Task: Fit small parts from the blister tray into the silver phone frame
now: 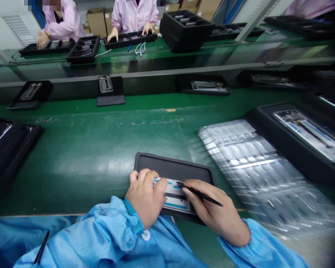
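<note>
Phone frame (171,195), how far along is it?

Blue-and-white strips cover most of its face, and the tip of the black pick (197,194) sits at its top edge. One look can't tell me how much work on it is finished or left. It's not set aside, it's in hand.

Where's it lying?

In the black rubber tray (173,163), lower part, around 6 o'clock of the tray, with its far end turned a bit toward 1 o'clock. Its near corner is partly hidden by the hands.

Fingers?

Left hand (145,197) is curled over the frame's left end, closed down, fingertips on the face, holding it. Right hand (213,210) is pinched tight on the pick, which runs out toward 4 o'clock. Can't tell if those fingers touch the frame too; the pick's tip looks like the contact.

What's around?

At 2 o'clock, a second phone frame (309,136) in a large black tray (268,128). At 3 o'clock, a clear plastic blister tray (254,171) on the green bench mat (72,167). Blue smock sleeves (100,238) fill 6 o'clock. At 12 o'clock, across the line, two co-workers in pink smocks (134,15) have their own hands at their own trays.
</note>
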A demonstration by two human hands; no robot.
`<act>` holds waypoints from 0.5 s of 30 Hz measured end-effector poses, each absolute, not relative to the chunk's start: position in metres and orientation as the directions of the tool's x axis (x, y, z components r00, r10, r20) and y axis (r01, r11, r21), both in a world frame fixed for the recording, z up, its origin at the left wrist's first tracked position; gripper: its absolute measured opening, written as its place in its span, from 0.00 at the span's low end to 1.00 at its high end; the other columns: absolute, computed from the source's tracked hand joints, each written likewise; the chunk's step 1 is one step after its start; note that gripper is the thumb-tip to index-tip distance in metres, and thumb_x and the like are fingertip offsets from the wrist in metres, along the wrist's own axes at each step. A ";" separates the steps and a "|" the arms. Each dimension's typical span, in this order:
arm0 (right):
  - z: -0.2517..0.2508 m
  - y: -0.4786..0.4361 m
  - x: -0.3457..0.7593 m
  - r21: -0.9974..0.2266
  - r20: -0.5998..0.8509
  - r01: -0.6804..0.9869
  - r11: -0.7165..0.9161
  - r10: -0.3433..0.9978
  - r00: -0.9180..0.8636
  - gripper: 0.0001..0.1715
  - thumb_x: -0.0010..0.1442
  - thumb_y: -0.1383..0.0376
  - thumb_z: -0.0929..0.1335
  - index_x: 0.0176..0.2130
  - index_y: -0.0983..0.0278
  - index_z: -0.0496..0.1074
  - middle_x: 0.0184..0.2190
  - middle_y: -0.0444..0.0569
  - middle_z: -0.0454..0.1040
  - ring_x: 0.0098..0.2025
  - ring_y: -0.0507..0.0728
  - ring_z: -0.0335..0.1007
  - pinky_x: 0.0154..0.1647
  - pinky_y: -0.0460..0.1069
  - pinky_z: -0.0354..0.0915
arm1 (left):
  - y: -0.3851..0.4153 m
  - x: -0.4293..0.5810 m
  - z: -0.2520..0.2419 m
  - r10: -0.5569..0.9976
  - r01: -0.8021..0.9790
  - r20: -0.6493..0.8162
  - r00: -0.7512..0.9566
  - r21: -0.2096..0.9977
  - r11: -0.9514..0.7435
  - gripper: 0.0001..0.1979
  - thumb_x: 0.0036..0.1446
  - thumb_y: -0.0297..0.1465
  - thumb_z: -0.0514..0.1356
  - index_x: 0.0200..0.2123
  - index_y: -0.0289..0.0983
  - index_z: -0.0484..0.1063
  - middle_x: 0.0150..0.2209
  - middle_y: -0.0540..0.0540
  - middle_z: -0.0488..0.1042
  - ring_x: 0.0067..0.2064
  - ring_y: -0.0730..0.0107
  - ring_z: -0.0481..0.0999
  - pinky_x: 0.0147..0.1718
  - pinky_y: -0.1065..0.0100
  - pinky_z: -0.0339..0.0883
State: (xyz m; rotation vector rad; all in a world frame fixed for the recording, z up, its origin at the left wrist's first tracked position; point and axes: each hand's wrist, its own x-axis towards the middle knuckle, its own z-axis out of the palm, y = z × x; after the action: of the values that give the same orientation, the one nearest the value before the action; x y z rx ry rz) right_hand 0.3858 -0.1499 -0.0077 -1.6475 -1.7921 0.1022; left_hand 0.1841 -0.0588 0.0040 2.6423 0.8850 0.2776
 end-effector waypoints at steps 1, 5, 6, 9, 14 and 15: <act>-0.008 -0.150 0.386 -0.493 0.427 0.847 0.200 0.904 0.036 0.07 0.64 0.66 0.67 0.43 0.61 0.72 0.36 0.48 0.80 0.37 0.55 0.79 0.42 0.49 0.75 | -0.059 0.184 0.005 0.613 0.547 0.074 0.787 0.377 -0.748 0.21 0.58 0.35 0.65 0.53 0.42 0.66 0.52 0.43 0.71 0.54 0.52 0.68 0.51 0.46 0.60; -0.008 -0.151 0.386 -0.480 0.447 0.852 0.210 0.894 0.031 0.06 0.63 0.65 0.68 0.43 0.61 0.73 0.36 0.48 0.80 0.37 0.55 0.79 0.42 0.49 0.74 | -0.059 0.184 0.005 0.612 0.545 0.079 0.787 0.377 -0.749 0.21 0.58 0.35 0.65 0.53 0.41 0.66 0.52 0.43 0.71 0.54 0.52 0.68 0.51 0.46 0.60; -0.007 -0.152 0.386 -0.483 0.445 0.855 0.190 0.894 0.052 0.06 0.63 0.65 0.68 0.43 0.62 0.72 0.36 0.47 0.80 0.37 0.55 0.79 0.41 0.48 0.74 | -0.059 0.184 0.005 0.612 0.543 0.083 0.787 0.377 -0.750 0.21 0.58 0.35 0.65 0.53 0.41 0.66 0.52 0.43 0.71 0.54 0.52 0.68 0.51 0.46 0.60; -0.004 -0.153 0.386 -0.490 0.426 0.864 0.118 0.897 0.119 0.05 0.64 0.65 0.67 0.41 0.62 0.72 0.34 0.47 0.79 0.34 0.54 0.78 0.38 0.47 0.73 | -0.060 0.183 0.003 0.614 0.543 0.096 0.783 0.375 -0.751 0.21 0.58 0.36 0.65 0.53 0.41 0.66 0.52 0.43 0.71 0.54 0.52 0.68 0.52 0.46 0.60; -0.003 -0.151 0.386 -0.461 0.418 0.880 0.112 0.903 0.104 0.06 0.65 0.63 0.67 0.41 0.62 0.72 0.34 0.47 0.79 0.34 0.55 0.78 0.39 0.48 0.73 | -0.060 0.182 0.002 0.617 0.544 0.100 0.781 0.377 -0.750 0.20 0.58 0.36 0.64 0.53 0.41 0.66 0.52 0.43 0.71 0.54 0.52 0.68 0.52 0.46 0.59; -0.004 -0.151 0.386 -0.460 0.419 0.880 0.118 0.903 0.098 0.06 0.65 0.63 0.67 0.41 0.62 0.72 0.34 0.47 0.80 0.35 0.55 0.78 0.39 0.48 0.74 | -0.060 0.182 0.002 0.616 0.543 0.100 0.781 0.377 -0.750 0.20 0.58 0.36 0.64 0.53 0.41 0.66 0.52 0.43 0.71 0.54 0.52 0.68 0.52 0.46 0.59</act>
State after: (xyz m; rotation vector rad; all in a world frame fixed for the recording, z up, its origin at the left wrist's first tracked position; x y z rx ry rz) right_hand 0.3857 -0.1507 -0.0039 -1.7376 -1.7564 0.0443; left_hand 0.1824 -0.0599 0.0017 2.6451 0.8881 0.3123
